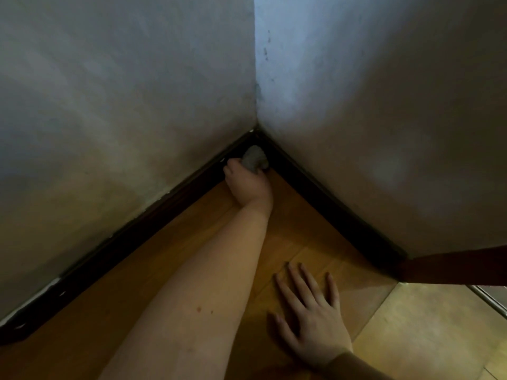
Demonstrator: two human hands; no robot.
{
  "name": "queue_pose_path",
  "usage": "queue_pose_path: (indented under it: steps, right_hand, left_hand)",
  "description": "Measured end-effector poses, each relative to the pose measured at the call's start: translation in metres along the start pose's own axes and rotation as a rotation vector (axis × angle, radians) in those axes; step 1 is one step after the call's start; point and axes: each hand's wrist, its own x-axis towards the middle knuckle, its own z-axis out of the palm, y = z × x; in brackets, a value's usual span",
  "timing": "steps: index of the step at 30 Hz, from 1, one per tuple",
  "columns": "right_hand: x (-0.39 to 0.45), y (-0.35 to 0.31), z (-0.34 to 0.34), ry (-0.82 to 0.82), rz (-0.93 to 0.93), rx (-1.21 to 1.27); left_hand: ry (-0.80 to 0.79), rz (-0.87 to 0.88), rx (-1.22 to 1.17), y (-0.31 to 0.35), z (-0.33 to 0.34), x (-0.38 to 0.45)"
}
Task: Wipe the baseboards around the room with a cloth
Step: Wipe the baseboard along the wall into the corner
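A crumpled grey cloth (255, 159) is pressed into the room's corner, where two dark baseboards meet. My left hand (248, 185) grips the cloth, with the bare forearm stretched across the floor toward the corner. The left baseboard (123, 237) runs down to the lower left, and the right baseboard (329, 204) runs down to the right. My right hand (310, 311) lies flat on the wooden floor, fingers spread, holding nothing; a brown sleeve covers its wrist.
Pale plaster walls (137, 91) rise on both sides of the corner. A reddish-brown wooden edge (452, 267) juts in at the right where the right baseboard ends. Beyond it lie lighter floor boards and a metal threshold strip (491, 300). The wooden floor (170, 270) is orange-brown.
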Motion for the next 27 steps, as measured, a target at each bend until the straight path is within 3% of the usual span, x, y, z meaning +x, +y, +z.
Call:
queue_pose_path:
  steps: [9,27]
  right_hand:
    - [0.001,0.0,-0.003,-0.042,0.017,-0.048]
    - [0.004,-0.001,-0.003,-0.114,0.13,-0.153]
  left_hand:
    - [0.047,-0.047,0.053,-0.036,-0.041,-0.005]
    - [0.146,0.039,0.331,-0.156,-0.233,-0.021]
